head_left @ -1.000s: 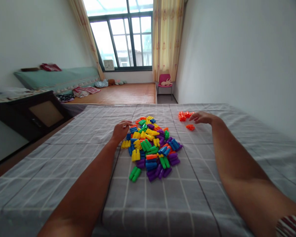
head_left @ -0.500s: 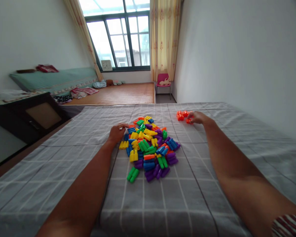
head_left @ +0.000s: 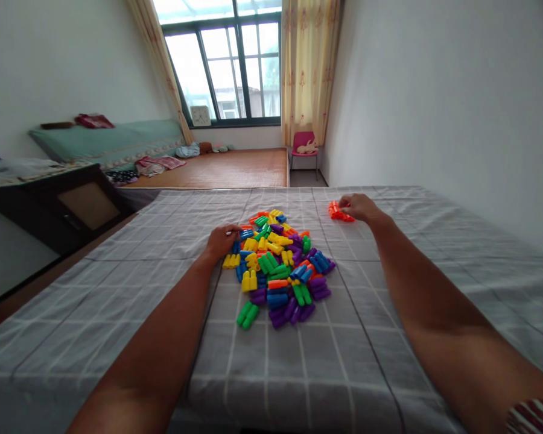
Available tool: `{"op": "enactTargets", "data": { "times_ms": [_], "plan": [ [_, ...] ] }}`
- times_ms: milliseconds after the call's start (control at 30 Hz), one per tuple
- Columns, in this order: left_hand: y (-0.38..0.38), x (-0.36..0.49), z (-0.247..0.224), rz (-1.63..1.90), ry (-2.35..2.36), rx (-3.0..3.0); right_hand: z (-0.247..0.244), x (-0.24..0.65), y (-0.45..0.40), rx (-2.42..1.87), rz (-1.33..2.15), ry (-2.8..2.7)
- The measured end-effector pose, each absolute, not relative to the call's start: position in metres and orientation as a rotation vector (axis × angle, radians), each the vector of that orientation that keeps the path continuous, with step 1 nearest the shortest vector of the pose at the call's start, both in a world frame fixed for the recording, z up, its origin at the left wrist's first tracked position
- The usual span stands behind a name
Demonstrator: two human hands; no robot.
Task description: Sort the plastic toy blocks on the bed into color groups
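A loose pile of plastic building blocks in yellow, green, blue, purple and orange lies on a grey checked cloth. At the pile's left edge, my left hand rests beside a blue block, its fingers partly stretched towards it and nothing visibly held. Farther back and to the right, my right hand has its fingertips closed at a small group of orange blocks. The fingers partly cover the block they grip. A two-tube green block lies at the near edge of the pile.
A white wall runs along the right side. Beyond the cloth stand a low bed with a brown mat, and a pink chair holding a plush toy. On the left is a dark cabinet.
My right hand has shifted slightly back and left over the orange blocks, which now sit closer together. My left hand stays beside the pile. The whole view has tilted and moved a little.
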State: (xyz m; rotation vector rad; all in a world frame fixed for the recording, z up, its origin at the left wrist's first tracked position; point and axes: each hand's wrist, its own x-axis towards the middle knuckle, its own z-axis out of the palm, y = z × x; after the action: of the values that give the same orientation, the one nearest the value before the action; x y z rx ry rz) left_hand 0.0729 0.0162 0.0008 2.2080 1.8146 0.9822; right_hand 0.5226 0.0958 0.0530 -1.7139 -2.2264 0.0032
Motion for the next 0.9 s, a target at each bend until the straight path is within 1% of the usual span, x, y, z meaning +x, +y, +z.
{"op": "enactTargets", "data": {
  "times_ms": [100, 200, 333, 433, 667, 767, 900],
  "plan": [
    [0.014, 0.075, 0.002, 0.951, 1.829, 2.203, 0.072, 0.473, 0.074, -1.332, 0.225, -2.394],
    [0.013, 0.076, 0.003, 0.94, 1.826, 2.205, 0.073, 0.416, 0.045, -0.934, 0.441, -2.59],
    [0.013, 0.077, 0.002, 0.935, 1.829, 2.209, 0.059, 0.371, 0.022, -0.703, 0.384, -2.71],
    [0.013, 0.076, 0.0, 0.941, 1.827, 2.212, 0.057, 0.37, 0.021, -0.712, 0.407, -2.658],
    [0.017, 0.075, -0.006, 0.966, 1.816, 2.221, 0.078, 0.399, 0.031, -0.9, 0.926, -2.262],
    [0.019, 0.073, -0.008, 0.973, 1.79, 2.235, 0.075, 0.404, 0.035, -0.944, 0.984, -2.155],
    [0.021, 0.07, -0.01, 0.969, 1.762, 2.239, 0.065, 0.42, 0.045, -1.111, 0.963, -1.969]
  ]
}}
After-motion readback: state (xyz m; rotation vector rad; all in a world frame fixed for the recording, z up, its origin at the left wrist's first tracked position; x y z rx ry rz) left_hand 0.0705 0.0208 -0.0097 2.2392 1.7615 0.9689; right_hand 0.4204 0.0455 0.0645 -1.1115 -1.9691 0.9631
